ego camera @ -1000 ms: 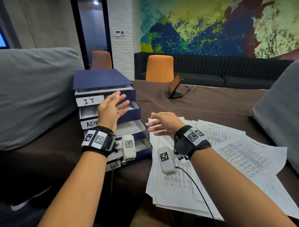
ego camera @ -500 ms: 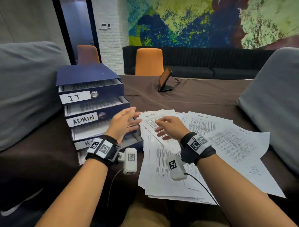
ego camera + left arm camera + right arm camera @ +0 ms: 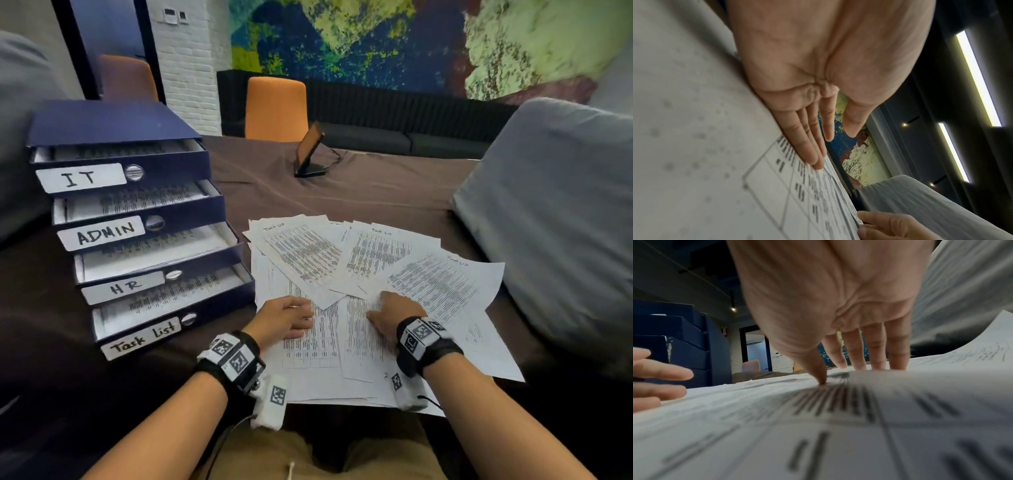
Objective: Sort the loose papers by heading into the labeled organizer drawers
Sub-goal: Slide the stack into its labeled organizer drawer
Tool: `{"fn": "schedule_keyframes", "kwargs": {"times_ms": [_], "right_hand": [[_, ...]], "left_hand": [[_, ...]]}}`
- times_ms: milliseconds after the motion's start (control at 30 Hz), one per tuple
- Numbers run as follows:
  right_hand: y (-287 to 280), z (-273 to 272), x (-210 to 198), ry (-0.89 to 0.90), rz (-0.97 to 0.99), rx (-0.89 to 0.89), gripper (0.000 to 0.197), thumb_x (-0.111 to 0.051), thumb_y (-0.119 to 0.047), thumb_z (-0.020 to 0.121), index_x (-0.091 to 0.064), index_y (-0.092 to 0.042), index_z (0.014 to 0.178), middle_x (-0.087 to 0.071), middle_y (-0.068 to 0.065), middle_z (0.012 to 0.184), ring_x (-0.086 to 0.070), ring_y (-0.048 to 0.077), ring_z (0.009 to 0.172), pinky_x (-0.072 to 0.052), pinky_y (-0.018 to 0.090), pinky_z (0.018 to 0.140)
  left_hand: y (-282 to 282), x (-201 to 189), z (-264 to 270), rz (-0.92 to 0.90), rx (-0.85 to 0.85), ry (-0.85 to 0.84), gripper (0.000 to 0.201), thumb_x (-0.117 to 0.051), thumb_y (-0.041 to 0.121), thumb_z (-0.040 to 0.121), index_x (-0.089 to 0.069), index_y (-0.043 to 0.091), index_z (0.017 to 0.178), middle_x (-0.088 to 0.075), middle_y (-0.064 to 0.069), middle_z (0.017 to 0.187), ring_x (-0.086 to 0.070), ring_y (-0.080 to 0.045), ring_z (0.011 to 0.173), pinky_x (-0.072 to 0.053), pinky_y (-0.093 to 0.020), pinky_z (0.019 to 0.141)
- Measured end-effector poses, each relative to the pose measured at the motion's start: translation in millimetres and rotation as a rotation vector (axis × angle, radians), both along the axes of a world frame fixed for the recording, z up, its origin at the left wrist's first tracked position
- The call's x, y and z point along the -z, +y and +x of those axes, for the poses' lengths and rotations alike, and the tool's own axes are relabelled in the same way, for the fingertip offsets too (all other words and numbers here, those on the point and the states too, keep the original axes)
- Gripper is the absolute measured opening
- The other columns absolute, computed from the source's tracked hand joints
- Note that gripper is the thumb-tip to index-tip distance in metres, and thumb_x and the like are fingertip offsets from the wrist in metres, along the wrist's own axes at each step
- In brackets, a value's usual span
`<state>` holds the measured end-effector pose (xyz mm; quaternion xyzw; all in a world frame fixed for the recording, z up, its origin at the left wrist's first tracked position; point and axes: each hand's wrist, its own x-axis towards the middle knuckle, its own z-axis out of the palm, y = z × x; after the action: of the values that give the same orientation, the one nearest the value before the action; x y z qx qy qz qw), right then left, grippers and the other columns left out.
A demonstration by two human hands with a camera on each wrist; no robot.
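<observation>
Left hand dropped from drawers onto papers, headings blurred

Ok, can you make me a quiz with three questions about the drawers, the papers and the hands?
1. Where is the organizer?
A. left of the loose papers
B. right of them
C. on the orange chair

2. How many drawers carry labels?
A. two
B. four
C. six

3. What is the left hand doing?
A. pulling a drawer
B. making a fist
C. lying flat on the papers

Answers: 1 A, the blue stack stands left of the sheets. 2 B, IT, ADMIN, HR, Task List. 3 C, straight fingers rest on a sheet, like the right hand.
</observation>
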<state>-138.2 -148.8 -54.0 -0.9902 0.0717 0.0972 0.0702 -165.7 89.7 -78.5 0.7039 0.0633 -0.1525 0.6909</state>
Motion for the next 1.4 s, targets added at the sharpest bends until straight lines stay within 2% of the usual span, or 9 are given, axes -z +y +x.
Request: {"fn": "schedule_keyframes", "kwargs": {"times_ms": [133, 467, 567, 700, 800, 900, 1033, 1200, 1400], "right_hand": [[1, -6, -10, -0.026, -0.099, 0.014, 0.021, -0.052, -0.015, 0.092, -0.061, -0.012, 0.11, -0.065, 0.004, 0.1, -0.057, 0.023, 0.085, -0.049, 0.029, 0.072], [7, -33, -20, -0.246, -0.175, -0.129, 0.013, -0.047, -0.017, 0.094, -0.061, -0.018, 0.095, -0.05, -0.004, 0.072, -0.051, 0.021, 0.071, -0.039, 0.025, 0.063], [16, -56, -10, -0.385, -0.091, -0.309, 0.014, -0.044, -0.017, 0.093, -0.056, -0.019, 0.086, -0.057, -0.003, 0.071, -0.054, 0.022, 0.071, -0.029, 0.025, 0.053], [25, -82, 7, -0.382, 0.129, -0.649, 0.029, -0.046, -0.03, 0.085, -0.074, -0.025, 0.089, -0.073, -0.004, 0.08, -0.067, 0.02, 0.078, -0.05, 0.029, 0.061], [26, -87, -2, -0.257, 0.423, -0.523, 0.044, -0.052, -0.065, 0.085, -0.077, -0.029, 0.09, -0.075, -0.015, 0.093, -0.066, 0.003, 0.086, -0.05, 0.025, 0.08], [13, -60, -20, -0.298, 0.58, -0.251, 0.051, -0.052, -0.07, 0.086, -0.075, -0.025, 0.094, -0.072, -0.012, 0.101, -0.065, 0.006, 0.093, -0.047, 0.029, 0.087], [-35, 12, -27, -0.402, 0.627, 0.36, 0.039, -0.067, -0.044, 0.089, -0.066, -0.006, 0.095, -0.069, 0.012, 0.095, -0.063, 0.028, 0.089, -0.048, 0.036, 0.081], [-59, 42, 4, -0.121, 0.521, 0.699, 0.118, -0.087, -0.04, 0.07, -0.01, 0.001, 0.15, -0.032, 0.022, 0.153, -0.036, 0.041, 0.139, -0.035, 0.051, 0.112], [-51, 29, 4, 0.021, 0.352, 0.387, 0.046, -0.063, -0.035, 0.092, -0.056, -0.026, 0.136, -0.058, 0.003, 0.135, -0.058, 0.024, 0.122, -0.047, 0.028, 0.104]], "left_hand": [[1, -1, -3, -0.004, -0.016, -0.001, 0.026, -0.061, 0.019, 0.1, -0.061, 0.009, 0.124, -0.071, -0.013, 0.117, -0.072, -0.025, 0.102, -0.06, -0.026, 0.076], [-1, -1, -3, -0.014, -0.049, 0.038, 0.029, -0.055, 0.021, 0.103, -0.06, 0.005, 0.126, -0.07, -0.015, 0.115, -0.073, -0.023, 0.09, -0.06, -0.028, 0.073], [-2, -7, -3, -0.098, -0.088, 0.105, 0.044, -0.049, 0.043, 0.103, -0.06, 0.006, 0.123, -0.071, -0.014, 0.111, -0.073, -0.027, 0.089, -0.059, -0.034, 0.072], [7, -7, -2, -0.145, -0.065, 0.203, 0.057, -0.054, 0.061, 0.094, -0.059, 0.012, 0.122, -0.072, -0.016, 0.117, -0.07, -0.035, 0.106, -0.058, -0.045, 0.086], [11, 3, -1, -0.035, -0.05, 0.198, 0.068, -0.087, 0.032, 0.076, -0.055, 0.013, 0.134, -0.069, -0.014, 0.124, -0.068, -0.032, 0.109, -0.055, -0.05, 0.095], [10, 3, -3, 0.018, -0.117, 0.126, 0.052, -0.068, -0.01, 0.086, -0.059, 0.016, 0.13, -0.068, -0.016, 0.118, -0.07, -0.03, 0.1, -0.057, -0.048, 0.093], [13, 1, -1, 0.078, -0.133, 0.06, 0.044, -0.054, -0.013, 0.09, -0.07, 0.018, 0.117, -0.067, 0.001, 0.104, -0.07, -0.019, 0.086, -0.062, -0.027, 0.073], [14, 3, -4, 0.037, -0.231, 0.054, 0.028, -0.078, -0.003, 0.08, -0.075, 0.009, 0.105, -0.077, -0.009, 0.091, -0.074, -0.025, 0.085, -0.06, -0.028, 0.071], [17, 0, -5, 0.025, -0.133, 0.117, 0.043, -0.072, -0.013, 0.081, -0.071, 0.011, 0.116, -0.075, -0.016, 0.105, -0.074, -0.033, 0.096, -0.061, -0.044, 0.085]]}}
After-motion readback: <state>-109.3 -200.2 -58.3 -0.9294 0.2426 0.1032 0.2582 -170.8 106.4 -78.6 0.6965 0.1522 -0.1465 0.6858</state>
